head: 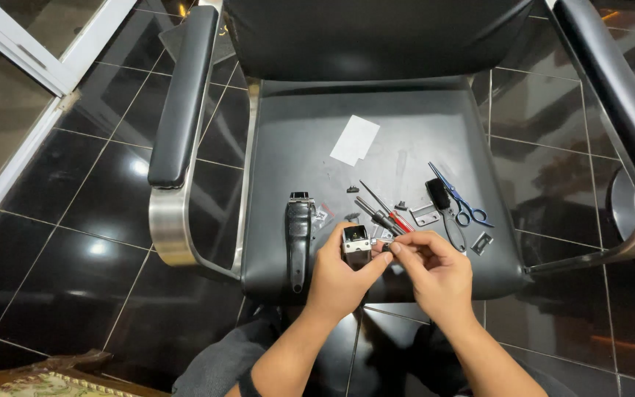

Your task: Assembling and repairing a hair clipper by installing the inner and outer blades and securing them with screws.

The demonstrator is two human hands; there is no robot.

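Black glossy floor tiles (75, 213) surround a black padded chair with chrome arm frames; its seat (317, 132) serves as the work surface.

Nearest the camera, the left hand (339, 276) grips a small black motor block with a metal top (356, 244), fingers curled around its body, thumb extended toward the right. The right hand (435, 272) meets it from the right side, thumb and forefinger pinched on a tiny dark part (386, 247) touching the block's right edge. Both hands hover over the front edge of the seat, with the block just above the cushion.

Just left of the left hand, a black clipper housing (299, 239) lies lengthwise on the seat, head end pointing away. Just beyond the hands lie two screwdrivers (384, 213), one with a red handle, near a flat metal blade plate (425, 215). To the right lie a black brush (444, 206), blue-handled scissors (461, 198) and a small metal bracket (482, 242). Small dark screws or clips (352, 190) lie scattered nearby; their kind cannot be determined.

Farther back, a white card (355, 140) rests flat mid-seat, well apart from the tools. Beyond it rises the backrest (376, 37), flanked by padded armrests (185, 95)
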